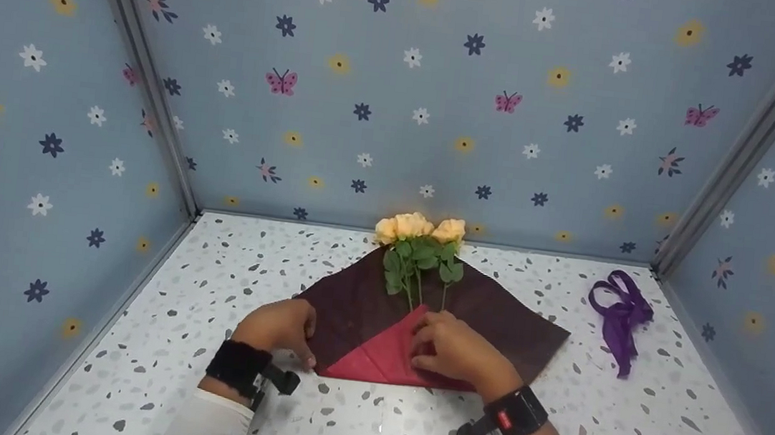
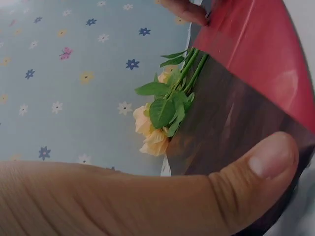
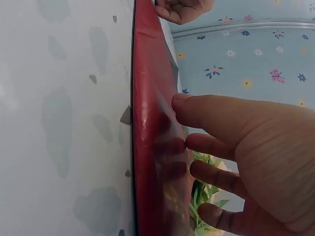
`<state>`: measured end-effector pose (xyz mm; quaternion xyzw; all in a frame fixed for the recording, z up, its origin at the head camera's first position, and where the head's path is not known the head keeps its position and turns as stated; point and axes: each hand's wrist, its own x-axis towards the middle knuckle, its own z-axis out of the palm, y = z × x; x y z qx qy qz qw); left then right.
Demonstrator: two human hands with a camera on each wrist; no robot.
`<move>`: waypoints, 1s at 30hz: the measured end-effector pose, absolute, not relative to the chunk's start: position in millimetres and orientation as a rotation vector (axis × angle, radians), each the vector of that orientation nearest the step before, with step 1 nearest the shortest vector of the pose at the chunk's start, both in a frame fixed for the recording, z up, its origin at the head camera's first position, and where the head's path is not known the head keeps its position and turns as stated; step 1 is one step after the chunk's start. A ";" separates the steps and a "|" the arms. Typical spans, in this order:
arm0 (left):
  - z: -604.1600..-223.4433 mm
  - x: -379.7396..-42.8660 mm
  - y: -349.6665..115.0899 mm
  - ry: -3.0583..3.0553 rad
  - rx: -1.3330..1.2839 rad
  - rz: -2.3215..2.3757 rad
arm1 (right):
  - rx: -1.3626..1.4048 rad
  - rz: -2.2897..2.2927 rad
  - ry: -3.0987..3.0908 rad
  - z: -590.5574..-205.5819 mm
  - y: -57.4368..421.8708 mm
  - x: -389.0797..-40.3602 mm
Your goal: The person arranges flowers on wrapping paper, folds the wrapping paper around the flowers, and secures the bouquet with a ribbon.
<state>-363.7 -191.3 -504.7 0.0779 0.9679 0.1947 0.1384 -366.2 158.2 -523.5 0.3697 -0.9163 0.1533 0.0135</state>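
Observation:
A sheet of wrapping paper (image 1: 513,324), dark maroon on the upper face, lies on the table with its front part folded up as a red flap (image 1: 373,356). Peach-yellow roses (image 1: 414,226) with green leaves lie on it, their lower stems hidden under the flap. My right hand (image 1: 457,347) rests on the flap by its tip; in the right wrist view its loosely bent fingers (image 3: 216,177) touch the shiny red surface. At the left front corner of the paper is my left hand (image 1: 282,329), its thumb (image 2: 275,157) extended over the sheet and apart from the fingers.
A purple ribbon (image 1: 622,318) lies bunched on the speckled table (image 1: 365,431) to the right of the paper. Flower-patterned panels (image 1: 399,103) enclose the back and both sides, and the rose heads lie close to the back panel.

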 end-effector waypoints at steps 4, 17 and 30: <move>-504.6 -369.1 -203.8 2.918 -0.009 0.421 | 1.163 0.428 -2.889 -521.6 153.9 -363.3; -516.9 -378.9 -213.1 2.913 -0.163 0.565 | 1.199 0.409 -2.895 -526.9 152.7 -359.0; -519.8 -384.0 -205.7 2.905 -0.116 0.629 | 1.208 0.415 -2.865 -529.8 154.2 -359.9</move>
